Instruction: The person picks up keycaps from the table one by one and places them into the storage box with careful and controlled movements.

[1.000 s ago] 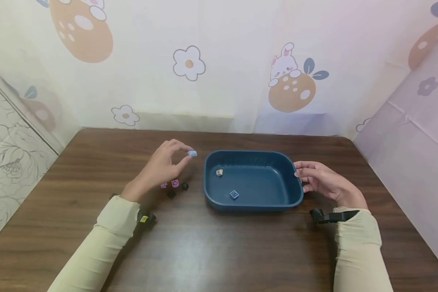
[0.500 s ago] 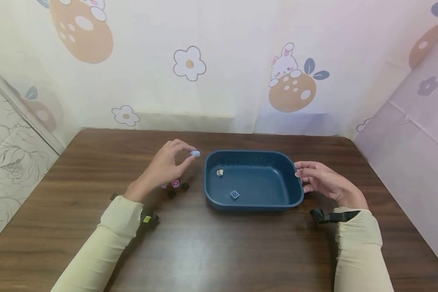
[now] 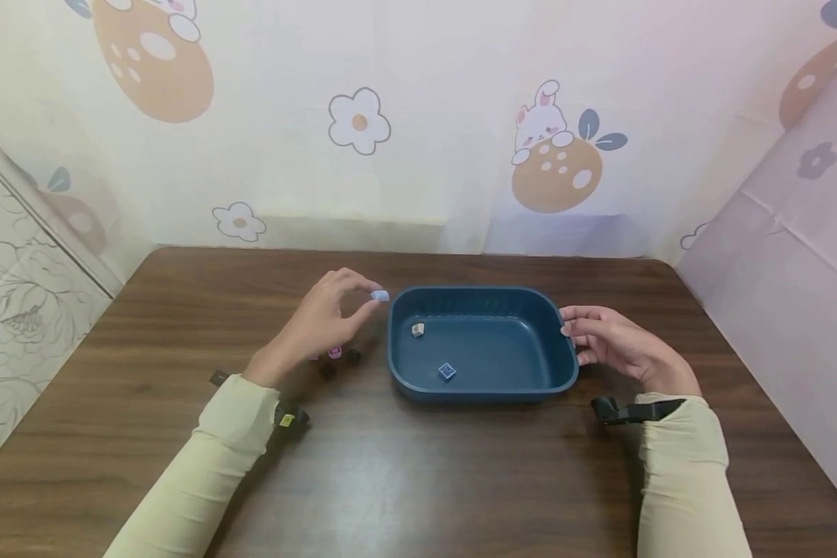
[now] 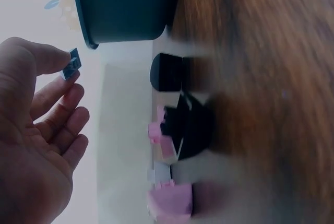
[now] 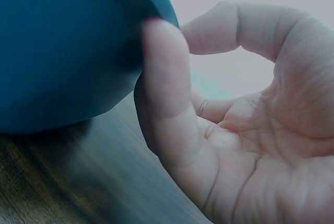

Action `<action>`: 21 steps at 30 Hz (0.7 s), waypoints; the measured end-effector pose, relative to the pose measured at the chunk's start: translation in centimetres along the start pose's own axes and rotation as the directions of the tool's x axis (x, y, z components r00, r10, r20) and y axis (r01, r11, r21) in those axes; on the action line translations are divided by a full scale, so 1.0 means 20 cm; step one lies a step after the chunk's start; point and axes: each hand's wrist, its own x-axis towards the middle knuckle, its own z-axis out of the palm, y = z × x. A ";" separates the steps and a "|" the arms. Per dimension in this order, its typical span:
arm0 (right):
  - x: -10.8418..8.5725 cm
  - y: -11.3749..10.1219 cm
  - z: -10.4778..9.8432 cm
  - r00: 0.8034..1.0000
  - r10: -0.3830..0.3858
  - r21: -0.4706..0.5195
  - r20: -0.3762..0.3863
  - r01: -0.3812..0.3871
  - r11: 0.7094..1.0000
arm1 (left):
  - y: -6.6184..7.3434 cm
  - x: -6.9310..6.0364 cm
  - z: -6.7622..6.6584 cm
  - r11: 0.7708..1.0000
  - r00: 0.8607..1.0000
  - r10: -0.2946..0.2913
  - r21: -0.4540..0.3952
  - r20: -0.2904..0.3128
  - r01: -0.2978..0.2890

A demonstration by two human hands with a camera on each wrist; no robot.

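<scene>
My left hand (image 3: pixel 318 318) pinches a light blue keycap (image 3: pixel 380 296) between thumb and fingertip, in the air just left of the basin's rim. In the left wrist view, the underside stem of this keycap (image 4: pixel 72 64) shows. My right hand (image 3: pixel 621 350) holds the right end of a dark blue plastic basin (image 3: pixel 484 398) at its rim. The right wrist view has a fingertip (image 5: pixel 164 46) against the outer wall. Inside the basin lie a cream keycap (image 3: pixel 418 330) and a blue keycap (image 3: pixel 447 371), apart from each other.
Below my left hand, pink keycaps (image 4: pixel 171 202) and black keycaps (image 4: pixel 190 127) lie on the brown wooden table (image 3: pixel 404 480). A patterned cloth (image 3: pixel 432 139) hangs behind the table's far edge. Black wrist mounts (image 3: pixel 635 412) sit on both sleeves.
My left hand has shifted slightly right with the light blue keycap, closer to the basin's left rim. The right hand and the basin stay in place.
</scene>
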 end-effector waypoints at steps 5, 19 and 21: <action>0.00 0.01 0.00 1.000 0.004 0.006 -0.016 -0.004 1.000 | 0.01 0.00 0.01 1.000 1.000 -0.006 -0.003 0.016 0.006; 0.01 0.01 0.00 1.000 0.023 0.012 -0.008 -0.023 1.000 | 0.07 0.03 0.04 0.999 1.000 0.014 -0.029 0.028 -0.013; 0.01 0.01 0.00 1.000 0.019 0.016 -0.002 -0.019 1.000 | 0.07 0.03 0.05 1.000 0.999 0.012 -0.027 0.034 -0.011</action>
